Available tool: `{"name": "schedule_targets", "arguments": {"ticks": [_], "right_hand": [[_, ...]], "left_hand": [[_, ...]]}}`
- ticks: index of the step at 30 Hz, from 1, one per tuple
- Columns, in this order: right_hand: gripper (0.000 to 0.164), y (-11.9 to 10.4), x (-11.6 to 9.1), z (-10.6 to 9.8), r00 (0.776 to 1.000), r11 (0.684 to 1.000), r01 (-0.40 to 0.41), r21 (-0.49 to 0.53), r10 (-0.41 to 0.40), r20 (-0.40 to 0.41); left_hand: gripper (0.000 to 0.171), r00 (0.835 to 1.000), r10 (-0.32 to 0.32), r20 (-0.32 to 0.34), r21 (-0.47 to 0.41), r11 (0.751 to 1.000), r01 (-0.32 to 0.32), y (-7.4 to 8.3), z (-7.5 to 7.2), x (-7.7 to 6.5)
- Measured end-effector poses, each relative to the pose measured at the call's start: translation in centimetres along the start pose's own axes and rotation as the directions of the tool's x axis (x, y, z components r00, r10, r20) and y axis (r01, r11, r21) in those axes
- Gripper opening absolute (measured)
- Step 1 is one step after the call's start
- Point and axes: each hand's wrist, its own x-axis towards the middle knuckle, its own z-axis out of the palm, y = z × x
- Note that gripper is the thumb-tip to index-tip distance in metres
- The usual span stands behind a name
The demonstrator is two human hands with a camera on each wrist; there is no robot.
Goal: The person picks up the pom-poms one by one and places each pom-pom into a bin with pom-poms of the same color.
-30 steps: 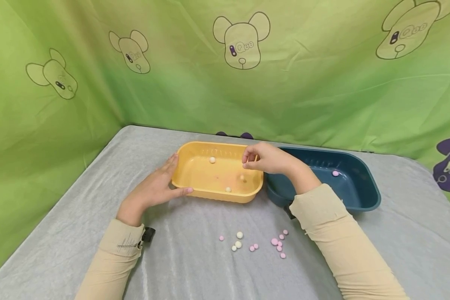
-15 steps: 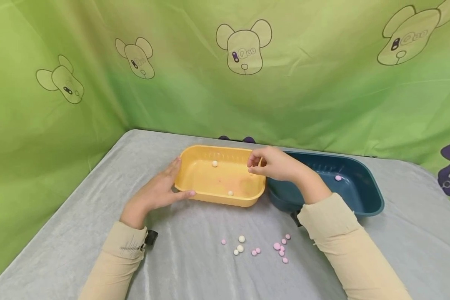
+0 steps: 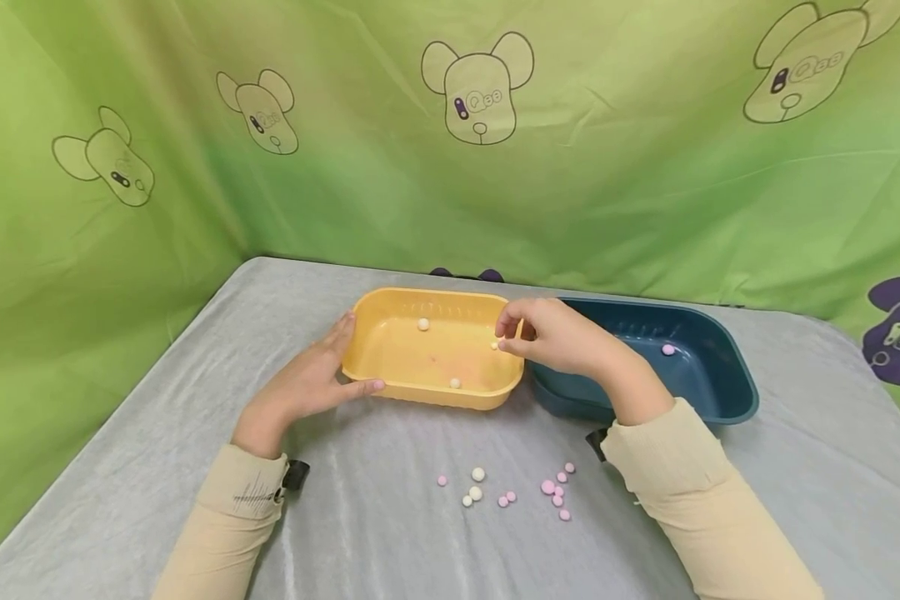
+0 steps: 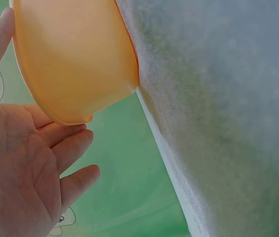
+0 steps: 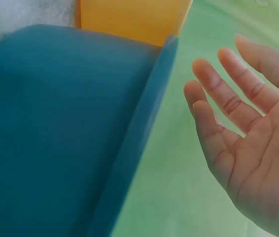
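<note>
The left hand (image 3: 307,383) rests against the left end of a yellow plastic basin (image 3: 433,396), thumb by the front rim; the left wrist view has that hand (image 4: 25,163) touching the rim with fairly straight fingers. Over the basin's right end is the right hand (image 3: 558,333), fingers loosely bent. The right wrist view shows this hand (image 5: 258,153) holding nothing visible. Right by its thumb tip in the head view is a small white ball (image 3: 494,346). Inside the basin lie another white ball (image 3: 423,324) and a white ball near the front (image 3: 455,383).
A dark blue basin (image 3: 731,367) adjoins on the right, with a pink ball (image 3: 668,350) inside. Several white balls (image 3: 476,493) and several pink balls (image 3: 547,487) lie on the grey tablecloth (image 3: 390,517) in front. Green printed cloth (image 3: 345,183) hangs behind.
The right hand has drawn slightly right and toward the person, its thumb and fingers a little farther apart. A white ball shows again by its thumb. The left hand stays at the yellow basin.
</note>
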Motion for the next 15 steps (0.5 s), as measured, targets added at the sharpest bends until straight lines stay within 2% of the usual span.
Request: {"name": "schedule_targets", "arguments": {"ticks": [9, 15], "right_hand": [[0.01, -1.3, -1.4, 0.3, 1.0, 0.999, 0.01, -0.043, -0.01, -0.007], [0.01, -2.3, -2.5, 0.8, 0.998, 0.995, 0.054, -0.086, -0.055, -0.005]], "left_hand": [[0.112, 1.0, 0.006, -0.002, 0.002, 1.0, -0.006, 0.0, 0.0, -0.2], [0.113, 1.0, 0.006, 0.0, 0.005, 1.0, -0.006, 0.0, -0.1, -0.1]]}}
